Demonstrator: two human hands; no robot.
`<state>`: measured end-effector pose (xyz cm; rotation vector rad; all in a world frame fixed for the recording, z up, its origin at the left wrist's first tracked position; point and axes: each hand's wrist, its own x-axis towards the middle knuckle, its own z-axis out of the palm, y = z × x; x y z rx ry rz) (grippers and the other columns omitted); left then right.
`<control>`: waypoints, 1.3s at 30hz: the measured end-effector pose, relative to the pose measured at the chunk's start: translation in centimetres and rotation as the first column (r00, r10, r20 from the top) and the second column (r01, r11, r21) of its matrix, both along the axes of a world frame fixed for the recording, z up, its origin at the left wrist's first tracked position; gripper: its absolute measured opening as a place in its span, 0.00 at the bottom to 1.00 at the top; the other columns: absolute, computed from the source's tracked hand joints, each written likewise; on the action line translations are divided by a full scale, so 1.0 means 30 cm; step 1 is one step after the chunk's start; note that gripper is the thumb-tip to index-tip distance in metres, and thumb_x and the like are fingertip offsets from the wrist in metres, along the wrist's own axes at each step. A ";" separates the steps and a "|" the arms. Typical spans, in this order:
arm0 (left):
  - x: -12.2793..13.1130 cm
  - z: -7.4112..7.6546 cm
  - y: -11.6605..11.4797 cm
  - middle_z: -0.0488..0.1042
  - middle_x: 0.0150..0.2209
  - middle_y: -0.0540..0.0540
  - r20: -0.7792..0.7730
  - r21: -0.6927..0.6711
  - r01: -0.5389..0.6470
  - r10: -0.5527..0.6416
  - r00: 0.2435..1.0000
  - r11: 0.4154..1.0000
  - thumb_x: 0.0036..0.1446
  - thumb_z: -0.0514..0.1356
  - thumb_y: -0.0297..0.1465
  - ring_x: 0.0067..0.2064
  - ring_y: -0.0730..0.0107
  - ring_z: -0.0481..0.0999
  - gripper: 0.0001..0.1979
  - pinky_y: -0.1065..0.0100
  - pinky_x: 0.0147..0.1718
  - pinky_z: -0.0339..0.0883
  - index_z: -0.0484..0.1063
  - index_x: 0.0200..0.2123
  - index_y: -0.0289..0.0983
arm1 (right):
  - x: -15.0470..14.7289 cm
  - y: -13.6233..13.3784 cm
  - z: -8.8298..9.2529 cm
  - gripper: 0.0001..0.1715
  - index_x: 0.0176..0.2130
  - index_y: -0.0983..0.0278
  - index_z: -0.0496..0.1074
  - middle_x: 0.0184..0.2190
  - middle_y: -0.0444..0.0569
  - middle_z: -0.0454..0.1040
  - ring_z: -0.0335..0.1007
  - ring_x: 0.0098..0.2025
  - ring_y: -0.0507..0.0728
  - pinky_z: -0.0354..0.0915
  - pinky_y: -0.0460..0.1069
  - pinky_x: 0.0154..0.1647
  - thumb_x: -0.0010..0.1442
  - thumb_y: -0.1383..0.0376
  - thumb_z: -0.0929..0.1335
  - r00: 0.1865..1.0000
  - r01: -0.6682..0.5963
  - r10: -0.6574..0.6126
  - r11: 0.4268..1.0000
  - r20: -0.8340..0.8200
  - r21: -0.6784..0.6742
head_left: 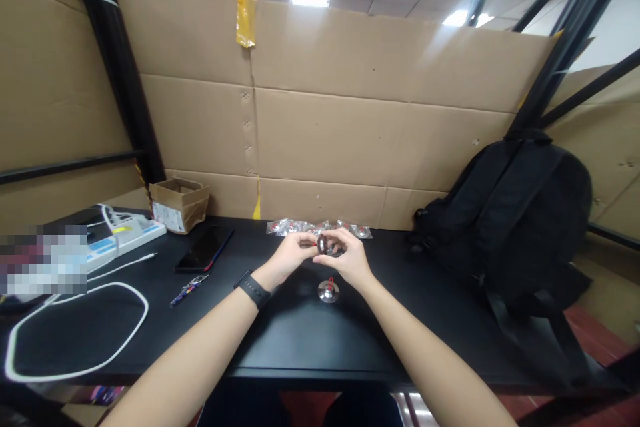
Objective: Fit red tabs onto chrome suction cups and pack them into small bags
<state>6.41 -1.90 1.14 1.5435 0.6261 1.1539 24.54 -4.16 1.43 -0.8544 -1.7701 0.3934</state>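
A small round metal cymbal (pixel 322 244) is held up edge-on between my two hands, above the table. My right hand (pixel 349 255) pinches it from the right side with thumb and fingers. My left hand (pixel 293 250), with a black watch on its wrist, is closed at the cymbal's left face, where a bit of red cord shows at the fingertips. Below them, a second shiny cymbal (pixel 329 291) with a red cord loop lies dome up on the black table (pixel 310 340). Behind my hands, several clear plastic packets (pixel 290 227) with red bits inside lie in a row.
A black phone (pixel 205 249) and a keyring (pixel 189 290) lie to the left. Further left are a small open cardboard box (pixel 180 203), a power strip (pixel 125 238) and a looped white cable (pixel 145 310). A black backpack (pixel 520 227) stands right. Cardboard panels (pixel 350 127) wall the back.
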 end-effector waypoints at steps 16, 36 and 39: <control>0.022 -0.008 -0.006 0.81 0.42 0.39 -0.018 0.018 0.040 -0.040 0.999 0.999 0.52 0.69 0.42 0.44 0.59 0.80 0.20 0.61 0.49 0.70 0.79 0.41 0.33 | 0.005 -0.003 0.013 0.32 0.46 0.56 0.77 0.37 0.47 0.74 0.72 0.35 0.57 0.71 0.51 0.34 0.42 0.55 0.82 1.000 0.007 -0.007 1.000 -0.012 0.025; 0.040 -0.015 -0.005 0.81 0.38 0.42 -0.144 0.317 -0.219 0.275 0.951 0.923 0.58 0.63 0.34 0.41 0.61 0.78 0.09 0.64 0.45 0.69 0.79 0.36 0.35 | -0.018 0.012 -0.025 0.39 0.49 0.61 0.71 0.37 0.47 0.77 0.78 0.35 0.56 0.75 0.51 0.37 0.39 0.57 0.82 0.942 -0.148 0.061 0.957 -0.329 -0.248; 0.045 -0.014 -0.005 0.81 0.40 0.43 -0.165 0.344 -0.275 0.346 0.924 0.898 0.58 0.63 0.34 0.42 0.60 0.78 0.08 0.63 0.46 0.68 0.79 0.37 0.36 | -0.016 0.020 -0.030 0.33 0.45 0.62 0.72 0.40 0.49 0.78 0.79 0.39 0.57 0.76 0.52 0.42 0.41 0.57 0.81 0.914 -0.233 0.115 0.934 -0.388 -0.271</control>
